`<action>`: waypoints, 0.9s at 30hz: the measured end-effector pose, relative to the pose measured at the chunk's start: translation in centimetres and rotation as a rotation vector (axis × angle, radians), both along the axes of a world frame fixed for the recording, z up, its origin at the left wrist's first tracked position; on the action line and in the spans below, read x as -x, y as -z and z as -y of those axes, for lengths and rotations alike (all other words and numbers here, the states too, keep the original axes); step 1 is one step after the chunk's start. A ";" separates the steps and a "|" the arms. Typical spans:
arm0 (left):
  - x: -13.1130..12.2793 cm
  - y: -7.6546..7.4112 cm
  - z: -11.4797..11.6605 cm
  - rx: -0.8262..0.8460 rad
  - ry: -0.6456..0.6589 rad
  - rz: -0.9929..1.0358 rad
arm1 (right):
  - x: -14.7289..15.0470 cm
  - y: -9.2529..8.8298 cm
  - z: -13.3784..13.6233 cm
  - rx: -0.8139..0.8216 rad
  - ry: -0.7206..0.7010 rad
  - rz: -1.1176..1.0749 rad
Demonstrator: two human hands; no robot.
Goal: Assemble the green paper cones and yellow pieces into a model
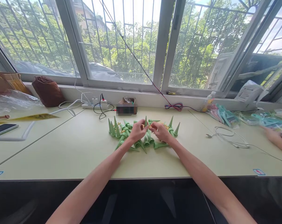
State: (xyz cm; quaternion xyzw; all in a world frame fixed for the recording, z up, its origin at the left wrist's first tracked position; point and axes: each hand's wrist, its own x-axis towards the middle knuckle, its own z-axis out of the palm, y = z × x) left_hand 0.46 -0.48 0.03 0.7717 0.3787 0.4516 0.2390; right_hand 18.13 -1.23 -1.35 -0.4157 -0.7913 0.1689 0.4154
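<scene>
My left hand (138, 131) is closed around a green cone-shaped spike (145, 120), its point upward. Close beside it, my right hand (161, 132) pinches its fingertips together at the spike's right side. A small yellowish bit shows at those fingertips, too small to make out. Around and under both hands lie several more green spikes (146, 143), many on their sides with open round ends showing. A few green spikes (112, 130) stand point-up at the left, and others stand at the right. Small yellow pieces (166, 126) are scattered among them, partly hidden by my hands.
Behind the spikes sit a small open box (127, 105) and a power strip (94, 104) with cables. A coiled white cable (231, 135) and bagged items (225, 116) lie at right, near another person's hand (273, 137). A phone (4, 129) lies far left.
</scene>
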 end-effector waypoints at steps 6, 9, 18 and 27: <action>0.2 0.3 -0.2 0.001 0.042 0.003 | -0.1 0.0 0.1 0.010 -0.003 0.006; 0.1 0.2 -0.3 0.001 0.052 0.000 | -0.1 0.0 0.0 0.014 0.008 0.022; 0.0 0.1 -0.2 -0.006 0.012 0.014 | -0.1 -0.1 0.1 0.003 0.017 0.010; 0.0 -0.2 0.0 0.012 0.041 0.024 | 0.0 -0.2 -0.1 -0.070 -0.013 -0.014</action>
